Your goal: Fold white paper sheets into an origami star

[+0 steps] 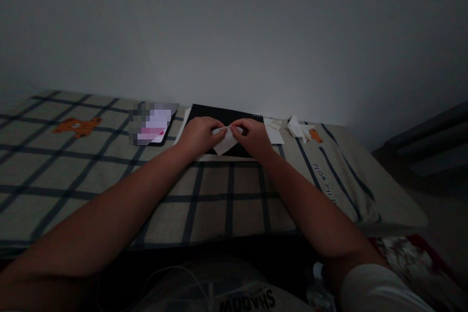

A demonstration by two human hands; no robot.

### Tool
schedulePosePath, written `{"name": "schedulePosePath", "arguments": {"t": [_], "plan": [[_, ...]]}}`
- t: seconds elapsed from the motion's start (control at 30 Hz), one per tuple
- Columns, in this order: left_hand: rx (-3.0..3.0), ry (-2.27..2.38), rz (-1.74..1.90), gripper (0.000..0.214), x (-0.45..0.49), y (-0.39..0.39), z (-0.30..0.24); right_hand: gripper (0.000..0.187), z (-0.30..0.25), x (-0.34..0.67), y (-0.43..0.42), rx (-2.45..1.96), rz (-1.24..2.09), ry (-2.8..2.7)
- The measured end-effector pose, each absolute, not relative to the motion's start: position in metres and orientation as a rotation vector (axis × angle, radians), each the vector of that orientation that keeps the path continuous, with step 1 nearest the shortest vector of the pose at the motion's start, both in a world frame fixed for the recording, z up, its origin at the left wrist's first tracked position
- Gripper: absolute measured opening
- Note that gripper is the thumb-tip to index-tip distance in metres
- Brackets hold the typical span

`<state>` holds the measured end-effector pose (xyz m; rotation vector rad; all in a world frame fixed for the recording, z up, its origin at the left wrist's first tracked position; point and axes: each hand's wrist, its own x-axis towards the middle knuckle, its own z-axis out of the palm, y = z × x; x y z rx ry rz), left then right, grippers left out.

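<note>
left hand and right hand both pinch a white paper piece over a black pad. mid-fold, it seems; next calls for a firm, aligned crease.

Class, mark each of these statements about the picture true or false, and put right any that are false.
1. The left hand and the right hand both pinch one white paper. True.
2. The white paper is held over a red tray. False: a black mat lies beneath it.
3. A phone lies to the left of the left hand. True.
4. The right hand holds scissors. False: it holds only the white paper.
5. Folded paper pieces lie to the right of the right hand. True.
</note>
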<state>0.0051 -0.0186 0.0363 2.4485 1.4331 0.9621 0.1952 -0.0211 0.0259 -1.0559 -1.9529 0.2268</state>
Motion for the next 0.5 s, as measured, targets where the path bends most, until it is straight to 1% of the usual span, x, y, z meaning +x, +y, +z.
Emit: {"name": "schedulePosePath", "arguments": {"t": [0.17, 0.33, 0.5], "plan": [[2.497, 1.44, 0.954, 0.032, 0.0077, -0.021, 0.0375, 0.01, 0.024, 0.1925, -0.0213, -0.996, 0.314, -1.923], [2.532, 1.446, 0.962, 0.029, 0.0087, -0.0225, 0.0382, 0.013, 0.0231, 0.1882, -0.022, -1.012, 0.413, -1.877], [2.544, 1.442, 0.974, 0.027, 0.0095, -0.0228, 0.0382, 0.012, 0.024, 0.1851, -0.0231, -1.041, 0.509, -1.809]]}}
